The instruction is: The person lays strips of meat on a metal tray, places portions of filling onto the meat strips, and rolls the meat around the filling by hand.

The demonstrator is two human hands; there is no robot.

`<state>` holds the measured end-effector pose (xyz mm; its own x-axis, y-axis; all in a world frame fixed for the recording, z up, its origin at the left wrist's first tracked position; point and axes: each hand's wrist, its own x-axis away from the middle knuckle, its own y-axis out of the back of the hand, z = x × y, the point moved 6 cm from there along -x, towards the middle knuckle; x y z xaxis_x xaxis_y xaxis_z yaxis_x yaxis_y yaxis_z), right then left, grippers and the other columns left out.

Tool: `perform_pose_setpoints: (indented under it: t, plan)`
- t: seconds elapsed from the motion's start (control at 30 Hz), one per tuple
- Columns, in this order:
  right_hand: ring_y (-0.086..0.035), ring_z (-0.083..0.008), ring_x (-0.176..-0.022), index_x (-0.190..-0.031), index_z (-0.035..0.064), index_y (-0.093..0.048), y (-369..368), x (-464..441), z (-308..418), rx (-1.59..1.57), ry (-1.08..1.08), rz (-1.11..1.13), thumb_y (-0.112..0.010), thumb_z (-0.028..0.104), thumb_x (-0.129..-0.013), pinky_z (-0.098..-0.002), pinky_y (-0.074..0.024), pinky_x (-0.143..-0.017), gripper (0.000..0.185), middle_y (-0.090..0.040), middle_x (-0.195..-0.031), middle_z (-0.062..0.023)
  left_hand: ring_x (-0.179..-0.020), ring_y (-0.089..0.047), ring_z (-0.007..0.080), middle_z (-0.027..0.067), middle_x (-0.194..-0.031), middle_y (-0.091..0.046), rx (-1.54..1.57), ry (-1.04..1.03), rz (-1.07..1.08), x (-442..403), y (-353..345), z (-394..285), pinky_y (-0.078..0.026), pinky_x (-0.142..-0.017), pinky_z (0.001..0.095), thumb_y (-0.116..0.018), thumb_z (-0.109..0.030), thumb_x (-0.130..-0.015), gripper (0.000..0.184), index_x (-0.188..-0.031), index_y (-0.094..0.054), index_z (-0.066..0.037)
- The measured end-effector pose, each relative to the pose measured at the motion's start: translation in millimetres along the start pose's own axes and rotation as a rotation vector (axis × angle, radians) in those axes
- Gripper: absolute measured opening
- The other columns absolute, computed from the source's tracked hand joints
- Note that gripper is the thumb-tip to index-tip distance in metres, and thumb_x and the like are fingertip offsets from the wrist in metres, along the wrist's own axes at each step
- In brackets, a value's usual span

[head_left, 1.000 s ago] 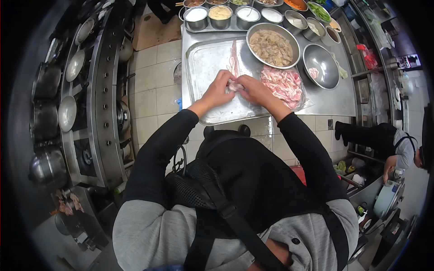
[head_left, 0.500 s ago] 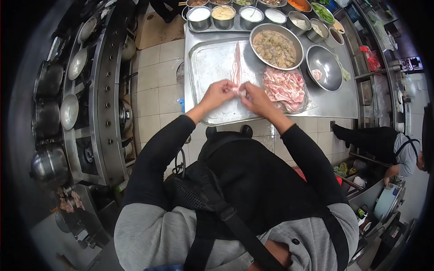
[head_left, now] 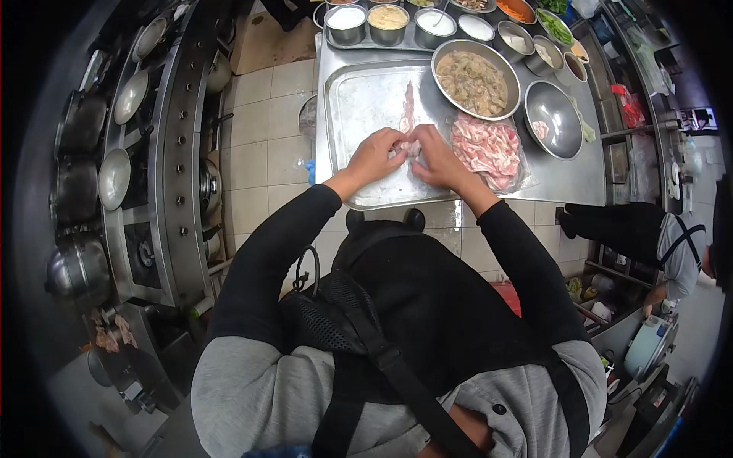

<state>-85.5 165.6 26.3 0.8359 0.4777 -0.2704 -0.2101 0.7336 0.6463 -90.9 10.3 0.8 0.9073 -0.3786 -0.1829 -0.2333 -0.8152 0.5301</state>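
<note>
A long thin strip of raw meat lies lengthwise on the metal tray, its near end bunched into a small roll between my hands. My left hand pinches that roll from the left. From the other side, my right hand curls its fingers over the same roll. Close by on the right is a pile of raw sliced meat on clear plastic. Behind it stands a steel bowl filled with a pale brown mixture of chunks. A second steel bowl contains one small pinkish piece.
Along the table's far side stand several steel containers of white, yellow and vegetable contents. A stove with woks runs along the left. Shelving lines the right side, where another person is at work.
My hands have moved slightly farther along the strip, and its flat part beyond them is shorter. My right hand is now more curled over the roll. The whole view has shifted a little.
</note>
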Motion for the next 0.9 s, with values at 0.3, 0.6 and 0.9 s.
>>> perform_pose_setpoints:
  t: [0.3,0.6,0.9]
  plan:
    - [-0.061,-0.0239,-0.070,-0.108,0.0034,-0.058,-3.1,4.4,-0.6,-0.160,-0.148,0.143,-0.072,0.012,-0.080,-0.0346,-0.0514,-0.067,0.032,-0.058,-0.094,-0.0110,-0.078,-0.063,0.0148,0.0053,-0.093,-0.062,0.212,0.238,0.235,14.3,5.5,8.1,-0.052,-0.072,0.0282,-0.078,-0.018,-0.082,0.031,-0.106,-0.071,0.000]
    - [-0.059,-0.0299,-0.094,-0.106,0.0031,-0.067,-11.8,2.2,-29.3,-0.080,-0.187,0.142,-0.071,0.020,-0.084,-0.0386,-0.0494,-0.082,0.028,-0.056,-0.095,-0.0140,-0.098,-0.063,0.0317,0.0137,-0.108,-0.058,-0.094,-0.170,0.130,15.0,7.3,-26.0,-0.053,-0.083,0.0388,-0.076,-0.016,-0.079,0.037,-0.111,-0.060,-0.006]
    - [-0.059,-0.0322,-0.102,-0.115,0.0035,-0.058,-10.9,-1.3,-22.7,-0.076,-0.187,0.104,-0.066,0.012,-0.087,-0.0391,-0.0480,-0.089,0.031,-0.056,-0.110,-0.0155,-0.089,-0.064,0.0209,0.0117,-0.105,-0.062,-0.001,0.261,0.268,-18.8,0.5,21.5,-0.052,-0.078,0.0341,-0.077,-0.028,-0.081,0.047,-0.122,-0.067,-0.007]
